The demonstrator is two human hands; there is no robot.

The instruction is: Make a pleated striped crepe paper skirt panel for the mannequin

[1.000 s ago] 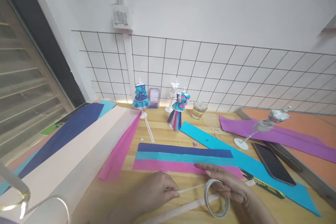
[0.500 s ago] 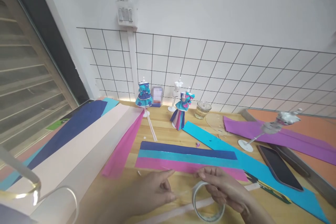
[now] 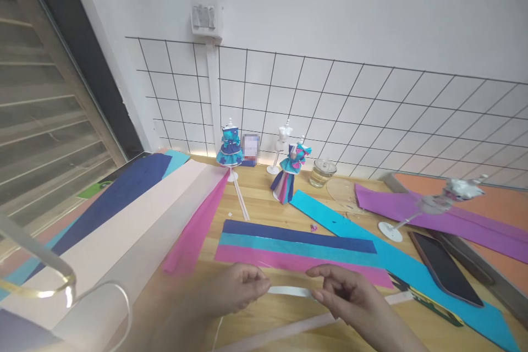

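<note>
In the head view, the left hand (image 3: 239,291) pinches one end of a short white strip (image 3: 291,291) between thumb and fingertips. The right hand (image 3: 355,297) pinches the other end, its thumb on the strip and its forefinger reaching out above it. The strip is stretched between the two hands just below the laid-out bands; it could be tape or paper, and the blur there does not settle which.

On the table (image 3: 264,198), a navy band (image 3: 289,236), a turquoise band (image 3: 289,250) and a pink band (image 3: 247,257) lie flat in order, long edges meeting, so the joining of these three looks done. The short strip is in the hands and not laid down, so that part looks unfinished. A long pale strip (image 3: 280,334) lies nearer the wearer, apart from the bands and seemingly not joined to them.

Behind, a form in a blue ruffled dress (image 3: 230,146) and a form in a striped skirt (image 3: 291,170) look fully dressed. The white form (image 3: 284,133) between them has no dress on it, and the tilted form (image 3: 460,190) at the far right appears undressed too
</note>
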